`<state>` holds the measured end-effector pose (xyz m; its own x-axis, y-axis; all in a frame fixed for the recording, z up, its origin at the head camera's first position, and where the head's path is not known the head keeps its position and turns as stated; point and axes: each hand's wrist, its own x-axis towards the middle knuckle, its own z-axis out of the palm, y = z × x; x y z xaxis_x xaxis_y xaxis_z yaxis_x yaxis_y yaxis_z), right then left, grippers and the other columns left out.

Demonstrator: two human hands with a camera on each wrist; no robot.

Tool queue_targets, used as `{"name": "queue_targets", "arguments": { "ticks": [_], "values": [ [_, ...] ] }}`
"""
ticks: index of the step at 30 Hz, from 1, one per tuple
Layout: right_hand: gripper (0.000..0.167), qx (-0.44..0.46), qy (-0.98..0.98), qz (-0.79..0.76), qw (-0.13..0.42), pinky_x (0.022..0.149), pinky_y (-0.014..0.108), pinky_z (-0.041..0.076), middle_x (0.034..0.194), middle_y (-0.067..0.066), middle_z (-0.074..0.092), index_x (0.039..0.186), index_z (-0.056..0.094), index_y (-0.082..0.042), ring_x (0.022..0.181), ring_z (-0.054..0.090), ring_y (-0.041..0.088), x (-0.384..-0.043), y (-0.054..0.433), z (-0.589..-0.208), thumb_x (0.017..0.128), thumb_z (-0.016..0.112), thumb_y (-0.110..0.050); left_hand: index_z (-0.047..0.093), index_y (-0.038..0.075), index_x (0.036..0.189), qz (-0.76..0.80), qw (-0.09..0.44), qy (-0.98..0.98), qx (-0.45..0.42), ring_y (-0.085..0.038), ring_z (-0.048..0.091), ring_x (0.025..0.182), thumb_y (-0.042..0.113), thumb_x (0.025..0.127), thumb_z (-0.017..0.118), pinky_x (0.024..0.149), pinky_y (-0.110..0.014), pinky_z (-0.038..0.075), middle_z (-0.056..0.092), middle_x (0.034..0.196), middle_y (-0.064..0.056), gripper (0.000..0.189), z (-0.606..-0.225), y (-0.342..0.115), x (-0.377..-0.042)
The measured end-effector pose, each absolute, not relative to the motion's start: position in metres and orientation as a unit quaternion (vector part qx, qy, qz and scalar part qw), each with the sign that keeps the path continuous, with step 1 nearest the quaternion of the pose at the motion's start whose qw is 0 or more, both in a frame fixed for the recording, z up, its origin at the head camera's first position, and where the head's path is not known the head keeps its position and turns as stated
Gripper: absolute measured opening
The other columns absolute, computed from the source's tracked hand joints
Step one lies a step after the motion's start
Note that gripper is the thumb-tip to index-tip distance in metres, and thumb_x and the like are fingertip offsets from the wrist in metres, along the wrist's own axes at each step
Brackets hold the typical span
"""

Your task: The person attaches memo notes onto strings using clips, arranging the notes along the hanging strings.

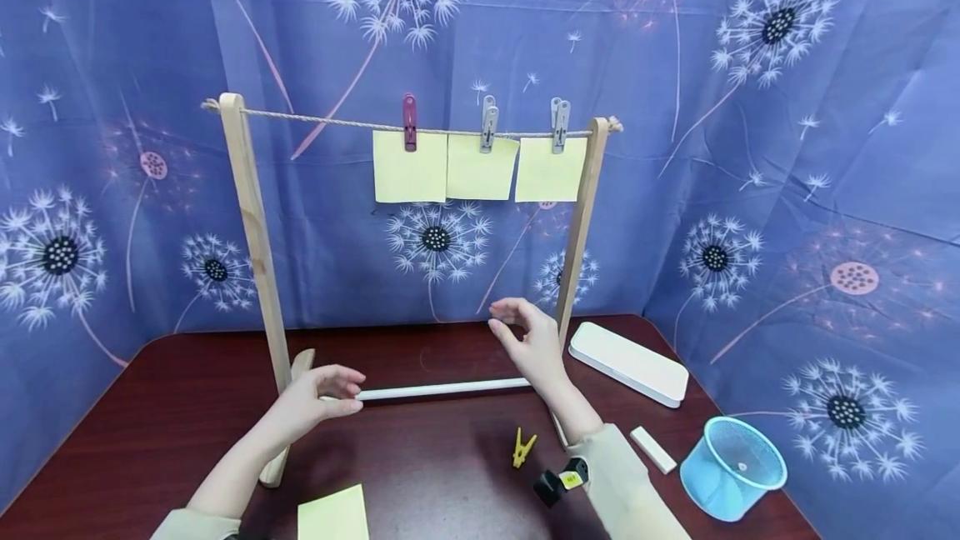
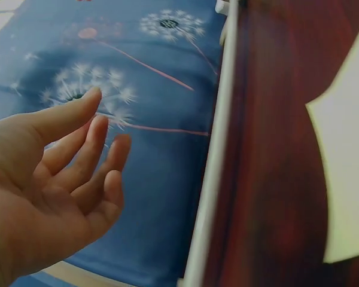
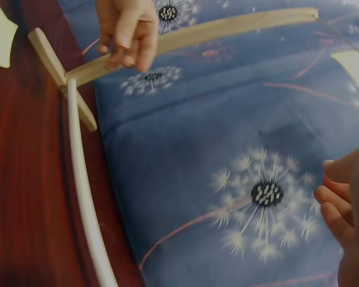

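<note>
Three pale yellow paper notes hang from a twine line [image 1: 322, 118] strung between two wooden posts. A dark pink clothespin [image 1: 409, 122] clips the left note [image 1: 409, 173]; grey clothespins [image 1: 488, 125] clip the middle note [image 1: 480, 177] and the right note [image 1: 551, 175]. My left hand [image 1: 318, 398] hovers by the foot of the left post [image 1: 258, 248], fingers loosely bent and nothing between them. In front of the right post [image 1: 581, 223], my right hand [image 1: 531, 344] is raised with thumb and fingers curved apart, holding nothing. Below it a yellow clothespin [image 1: 522, 448] lies on the table.
A white rod [image 1: 442, 390] joins the posts low down. One more yellow note [image 1: 333, 515] lies at the table's front. To the right are a long white case [image 1: 630, 363], a small white block [image 1: 653, 450] and a blue mesh cup [image 1: 731, 469]. Blue patterned cloth [image 1: 465, 273] hangs behind.
</note>
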<state>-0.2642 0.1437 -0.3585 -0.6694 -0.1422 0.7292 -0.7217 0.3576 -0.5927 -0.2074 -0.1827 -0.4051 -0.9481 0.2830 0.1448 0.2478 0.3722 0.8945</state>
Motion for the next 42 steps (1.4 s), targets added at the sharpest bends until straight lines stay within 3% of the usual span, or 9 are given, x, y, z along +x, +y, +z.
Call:
{"name": "queue_targets", "arguments": {
  "ticks": [4, 8, 16, 25, 29, 37, 42],
  "values": [
    [0.020, 0.261, -0.799, 0.488, 0.234, 0.075, 0.028, 0.056, 0.099, 0.015, 0.073, 0.106, 0.068, 0.000, 0.087, 0.071, 0.027, -0.264, 0.157, -0.372, 0.086, 0.072, -0.003, 0.059, -0.010, 0.119, 0.536, 0.065, 0.820, 0.190, -0.006, 0.062, 0.090, 0.013, 0.086, 0.073, 0.077, -0.022, 0.053, 0.066, 0.103, -0.017, 0.044, -0.421, -0.187, -0.208],
    [0.022, 0.263, -0.819, 0.477, 0.179, 0.079, 0.030, 0.056, 0.100, 0.015, 0.073, 0.107, 0.067, -0.001, 0.090, 0.070, 0.027, -0.264, 0.169, -0.383, 0.085, 0.072, -0.001, 0.054, -0.018, 0.121, 0.548, 0.134, 0.796, 0.220, -0.006, 0.062, 0.093, 0.012, 0.088, 0.071, 0.077, -0.022, 0.054, 0.065, 0.108, -0.025, 0.048, -0.435, -0.191, -0.205],
    [0.024, 0.235, -0.834, 0.485, 0.118, 0.081, 0.027, 0.056, 0.102, 0.013, 0.072, 0.108, 0.066, -0.001, 0.093, 0.069, 0.029, -0.259, 0.191, -0.410, 0.084, 0.072, 0.001, 0.049, -0.022, 0.122, 0.564, 0.229, 0.763, 0.218, -0.012, 0.062, 0.092, 0.008, 0.088, 0.069, 0.076, -0.021, 0.053, 0.064, 0.109, -0.017, 0.050, -0.455, -0.203, -0.192],
    [0.031, 0.261, -0.840, 0.474, 0.046, 0.089, 0.044, 0.054, 0.104, 0.021, 0.070, 0.113, 0.062, 0.007, 0.098, 0.067, 0.031, -0.257, 0.217, -0.436, 0.083, 0.072, 0.002, 0.055, -0.018, 0.116, 0.521, 0.237, 0.786, 0.232, -0.020, 0.057, 0.091, 0.009, 0.082, 0.076, 0.073, -0.023, 0.052, 0.063, 0.107, -0.015, 0.048, -0.457, -0.219, -0.180],
    [0.031, 0.276, -0.849, 0.451, -0.005, 0.090, 0.047, 0.053, 0.106, 0.025, 0.068, 0.114, 0.062, 0.007, 0.100, 0.065, 0.038, -0.255, 0.225, -0.442, 0.084, 0.071, 0.003, 0.055, -0.016, 0.118, 0.515, 0.264, 0.785, 0.221, -0.023, 0.054, 0.093, 0.007, 0.082, 0.076, 0.073, -0.024, 0.050, 0.060, 0.108, -0.014, 0.047, -0.456, -0.224, -0.177],
    [0.029, 0.288, -0.861, 0.414, -0.070, 0.080, 0.033, 0.056, 0.098, 0.018, 0.070, 0.105, 0.064, 0.006, 0.091, 0.068, 0.028, -0.252, 0.235, -0.454, 0.077, 0.075, 0.006, 0.055, -0.015, 0.114, 0.503, 0.258, 0.797, 0.211, -0.023, 0.052, 0.086, -0.001, 0.077, 0.078, 0.069, -0.023, 0.048, 0.057, 0.099, -0.013, 0.046, -0.452, -0.225, -0.169],
    [0.028, 0.289, -0.868, 0.396, -0.081, 0.079, 0.027, 0.056, 0.094, 0.013, 0.071, 0.100, 0.065, 0.004, 0.089, 0.068, 0.021, -0.251, 0.235, -0.460, 0.075, 0.075, 0.008, 0.056, -0.015, 0.111, 0.502, 0.251, 0.802, 0.204, -0.019, 0.052, 0.079, -0.003, 0.073, 0.079, 0.064, -0.022, 0.048, 0.056, 0.093, -0.011, 0.046, -0.450, -0.223, -0.165]
  ]
}}
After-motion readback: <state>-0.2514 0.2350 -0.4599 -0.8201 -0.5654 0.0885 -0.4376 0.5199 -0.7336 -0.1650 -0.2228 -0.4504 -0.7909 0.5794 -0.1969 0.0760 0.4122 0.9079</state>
